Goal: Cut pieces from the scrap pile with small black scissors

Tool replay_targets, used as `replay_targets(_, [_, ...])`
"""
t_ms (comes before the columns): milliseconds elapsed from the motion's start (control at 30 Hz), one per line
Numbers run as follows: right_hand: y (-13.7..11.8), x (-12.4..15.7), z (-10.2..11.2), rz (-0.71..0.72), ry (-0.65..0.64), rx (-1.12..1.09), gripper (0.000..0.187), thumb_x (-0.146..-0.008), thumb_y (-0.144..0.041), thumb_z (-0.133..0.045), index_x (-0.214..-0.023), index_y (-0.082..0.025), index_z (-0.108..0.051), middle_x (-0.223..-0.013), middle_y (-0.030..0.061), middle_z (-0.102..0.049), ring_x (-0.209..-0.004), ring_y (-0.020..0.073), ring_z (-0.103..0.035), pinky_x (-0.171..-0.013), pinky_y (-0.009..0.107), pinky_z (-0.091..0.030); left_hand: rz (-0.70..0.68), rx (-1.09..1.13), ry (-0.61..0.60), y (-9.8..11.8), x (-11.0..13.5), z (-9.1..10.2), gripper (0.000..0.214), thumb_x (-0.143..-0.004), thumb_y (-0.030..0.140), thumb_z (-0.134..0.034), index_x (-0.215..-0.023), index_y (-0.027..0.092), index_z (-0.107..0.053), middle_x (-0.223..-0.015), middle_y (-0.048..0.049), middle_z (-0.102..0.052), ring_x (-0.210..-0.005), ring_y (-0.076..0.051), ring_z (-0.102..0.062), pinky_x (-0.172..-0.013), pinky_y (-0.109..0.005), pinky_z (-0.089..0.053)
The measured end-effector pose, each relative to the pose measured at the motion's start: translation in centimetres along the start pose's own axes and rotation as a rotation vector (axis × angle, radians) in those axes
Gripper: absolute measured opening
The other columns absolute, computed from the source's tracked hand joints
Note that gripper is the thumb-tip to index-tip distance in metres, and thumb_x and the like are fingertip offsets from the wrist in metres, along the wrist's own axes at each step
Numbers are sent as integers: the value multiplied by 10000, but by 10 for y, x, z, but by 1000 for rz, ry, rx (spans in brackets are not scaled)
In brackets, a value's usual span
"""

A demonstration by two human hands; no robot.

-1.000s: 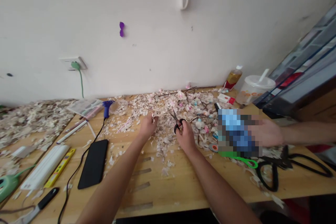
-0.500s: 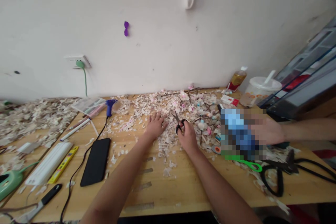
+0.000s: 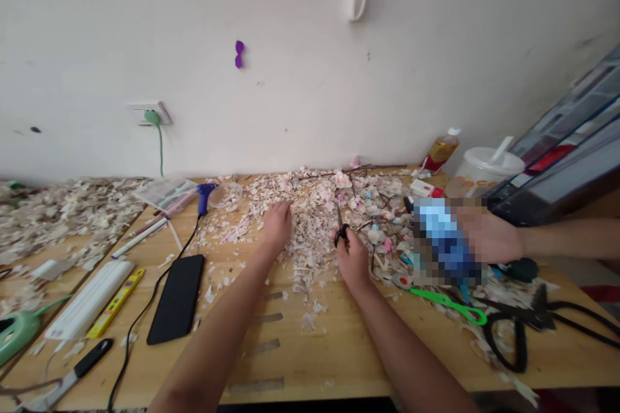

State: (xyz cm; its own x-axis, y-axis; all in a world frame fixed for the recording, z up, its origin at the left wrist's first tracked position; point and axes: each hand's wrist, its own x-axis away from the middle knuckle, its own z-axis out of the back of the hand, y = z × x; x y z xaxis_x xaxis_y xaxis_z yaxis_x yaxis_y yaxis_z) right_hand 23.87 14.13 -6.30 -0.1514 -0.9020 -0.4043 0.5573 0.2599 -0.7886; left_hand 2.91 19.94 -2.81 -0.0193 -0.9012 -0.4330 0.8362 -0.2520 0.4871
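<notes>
My right hand [image 3: 352, 258] grips a small pair of scissors [image 3: 340, 216] by the black handles, its blades pointing away from me and looking nearly closed. To its left, my left hand [image 3: 277, 226] rests at the edge of a heap of pale, petal-like scraps [image 3: 310, 239]. Its fingers are drawn together and curled; anything inside them is hidden. Beyond both hands lie pink-and-white artificial blossoms [image 3: 341, 179] on thin brown twigs, mixed in with the scraps.
Another person's hand [image 3: 498, 235] holds a blurred-out phone-like thing at the right. Near it are green thread snips [image 3: 450, 304], large black shears [image 3: 506, 335], a drink cup [image 3: 484, 174] and a bottle [image 3: 442, 151]. Leftward lie a black phone [image 3: 177, 300], blue glue gun [image 3: 203, 197] and box cutter [image 3: 77, 374].
My left hand has shifted slightly left, its spread fingers drawing together. The scissors' blades have come closer together, and my right hand has moved slightly right. The view has shifted a little.
</notes>
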Motion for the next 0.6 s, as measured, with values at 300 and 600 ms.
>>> replay_targets(300, [2, -1, -4, -54, -19, -89, 278, -858, -254, -384, -1018, -194, -603, -909, 78, -695, -852, 213, -638, -776, 327, -484, -175, -130, -232, 20, 8, 12, 570, -885, 517, -433, -1399, 285, -350, -1446, -96, -371, -1322, -287, -318, -1051, -470, -284])
replay_targets(600, [-2, -2, -2, -42, -34, -44, 262, -851, -273, -410, -996, -184, -609, -887, 88, -686, -811, 211, -628, -749, 324, -478, -190, -146, -333, 21, 16, 2, 256, -914, 278, -437, -1018, 252, -670, -968, -78, -636, -1004, -231, -526, -911, -377, -388])
